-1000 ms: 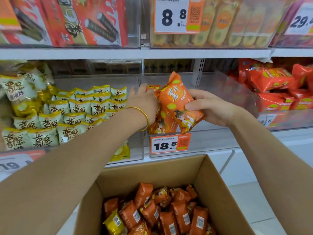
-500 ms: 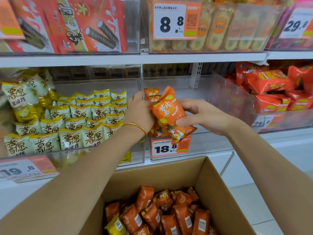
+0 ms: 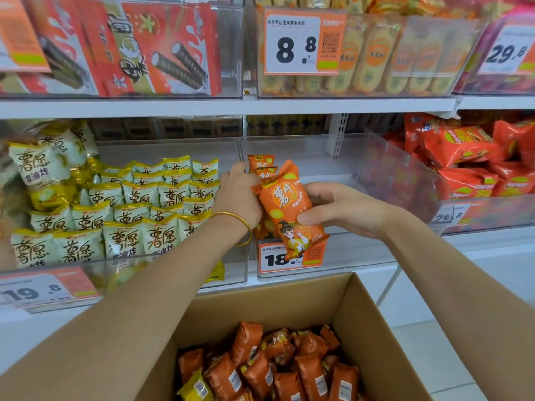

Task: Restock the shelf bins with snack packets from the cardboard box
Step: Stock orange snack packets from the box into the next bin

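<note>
My right hand [image 3: 338, 209] pinches an orange snack packet [image 3: 285, 202], tilted, at the front left corner of a clear shelf bin [image 3: 341, 169]. My left hand [image 3: 238, 195], with a gold bangle on its wrist, grips a few more orange packets [image 3: 260, 166] standing at the bin's left wall; its fingers are mostly hidden behind them. Below, an open cardboard box [image 3: 373, 322] holds several orange packets [image 3: 289, 369] and one yellow packet [image 3: 195, 387].
Left of it, a bin [image 3: 121, 267] is filled with rows of yellow-white packets. To the right a bin [image 3: 405, 180] holds red packets. A price tag [image 3: 286, 259] reading 18.8 hangs on the middle bin's front. An upper shelf [image 3: 231, 107] carries more bins.
The packet in my right hand has tipped more upright and slid slightly left and down against the packets under my left hand. The view has dropped a little.
</note>
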Available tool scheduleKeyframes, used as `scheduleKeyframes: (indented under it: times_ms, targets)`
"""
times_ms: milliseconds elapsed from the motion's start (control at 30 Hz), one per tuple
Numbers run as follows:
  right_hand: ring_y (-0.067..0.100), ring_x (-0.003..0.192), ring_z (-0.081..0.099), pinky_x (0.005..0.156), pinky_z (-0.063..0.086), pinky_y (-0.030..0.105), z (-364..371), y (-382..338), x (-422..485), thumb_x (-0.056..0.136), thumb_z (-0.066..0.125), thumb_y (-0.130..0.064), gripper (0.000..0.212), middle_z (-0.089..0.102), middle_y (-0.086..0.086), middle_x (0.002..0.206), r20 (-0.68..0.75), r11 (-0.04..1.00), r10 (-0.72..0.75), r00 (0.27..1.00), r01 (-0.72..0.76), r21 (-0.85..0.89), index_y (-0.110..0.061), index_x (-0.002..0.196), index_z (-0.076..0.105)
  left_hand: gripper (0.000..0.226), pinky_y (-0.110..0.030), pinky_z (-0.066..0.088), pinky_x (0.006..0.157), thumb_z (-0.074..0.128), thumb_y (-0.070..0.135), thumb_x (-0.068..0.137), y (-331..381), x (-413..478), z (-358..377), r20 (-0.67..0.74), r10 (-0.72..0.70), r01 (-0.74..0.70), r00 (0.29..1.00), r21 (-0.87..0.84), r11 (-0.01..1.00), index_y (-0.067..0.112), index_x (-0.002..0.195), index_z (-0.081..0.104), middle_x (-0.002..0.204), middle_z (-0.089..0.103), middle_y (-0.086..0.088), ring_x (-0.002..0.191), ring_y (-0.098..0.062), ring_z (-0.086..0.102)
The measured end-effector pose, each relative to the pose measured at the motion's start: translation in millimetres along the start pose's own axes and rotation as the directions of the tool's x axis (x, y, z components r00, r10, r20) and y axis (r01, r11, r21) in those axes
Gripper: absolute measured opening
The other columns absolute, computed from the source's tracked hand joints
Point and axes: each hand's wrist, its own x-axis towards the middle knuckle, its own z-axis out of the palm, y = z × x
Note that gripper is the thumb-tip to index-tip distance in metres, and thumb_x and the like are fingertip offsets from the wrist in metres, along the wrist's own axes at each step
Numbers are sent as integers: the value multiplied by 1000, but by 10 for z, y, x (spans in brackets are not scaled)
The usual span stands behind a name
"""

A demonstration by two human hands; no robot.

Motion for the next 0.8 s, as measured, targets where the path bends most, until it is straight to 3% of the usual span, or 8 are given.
scheduleKeyframes:
  times_ms: [100, 167, 267, 300, 433, 533, 600, 800]
  targets:
    - [20, 97, 68, 80, 56, 35, -51, 79, -25, 67, 77, -19, 54, 69, 7, 112, 16, 965, -27, 1000, 22, 263, -12, 117, 60, 31, -33, 37, 73, 51, 8, 90, 17, -7, -108, -24, 58, -57, 998, 43, 997, 12, 58, 50, 83, 50, -11, 88, -30, 53]
    - [24, 98, 69, 77, 57, 36, -85, 155, -46, 58, 86, -31, 67, 68, 10, 116, 41, 896, -56, 998, 32, 443, -14, 118, 61, 32, -36, 41, 81, 49, 25, 93, 54, -96, -175, -59, 139, -134, 989, 78, 988, 8, 72, 66, 88, 60, -7, 92, -24, 54]
    - [31, 108, 65, 86, 56, 45, -138, 247, -37, 55, 89, -37, 82, 65, 15, 122, -85, 792, -4, 996, 55, 608, -9, 125, 58, 39, -40, 44, 87, 46, 46, 90, 130, -250, -201, 94, 221, -234, 971, 164, 958, 18, 98, 71, 96, 64, 1, 101, -20, 53]
    - [31, 110, 64, 88, 55, 46, -151, 253, -21, 58, 87, -36, 80, 63, 15, 124, -155, 778, 40, 987, 66, 625, -8, 127, 56, 37, -39, 43, 90, 47, 48, 91, 147, -273, -210, 122, 215, -236, 969, 198, 951, 21, 103, 69, 96, 63, 4, 102, -19, 52]
    - [23, 100, 66, 83, 57, 37, -172, 194, 11, 84, 62, -24, 32, 63, 10, 120, -368, 810, 177, 913, 77, 581, -14, 115, 58, 29, -35, 35, 96, 48, 45, 93, 177, -285, -256, 141, 226, -257, 964, 269, 928, 23, 103, 65, 90, 50, 11, 104, -15, 50]
    - [33, 108, 65, 86, 55, 47, -159, 200, 2, 80, 60, -25, 43, 65, 16, 117, -309, 735, 232, 922, 42, 677, -9, 120, 57, 29, -36, 32, 99, 47, 46, 94, 194, -277, -274, 195, 192, -246, 962, 310, 918, 24, 108, 62, 98, 56, 7, 109, -16, 48]
    - [37, 108, 64, 89, 52, 54, -127, 189, 13, 86, 54, -26, 37, 67, 19, 109, -276, 715, 275, 921, -5, 699, -7, 117, 58, 29, -36, 33, 99, 48, 47, 93, 217, -268, -287, 235, 181, -256, 955, 347, 902, 25, 108, 61, 103, 59, 5, 112, -17, 47]
    - [39, 96, 65, 103, 37, 59, -8, 114, 224, 88, 52, -41, 37, 72, 19, 94, -260, 686, 425, 867, -121, 717, -7, 99, 63, 27, -35, 36, 94, 49, 47, 92, 276, -257, -343, 329, 159, -296, 931, 426, 855, 26, 101, 62, 91, 51, 6, 107, -18, 46]
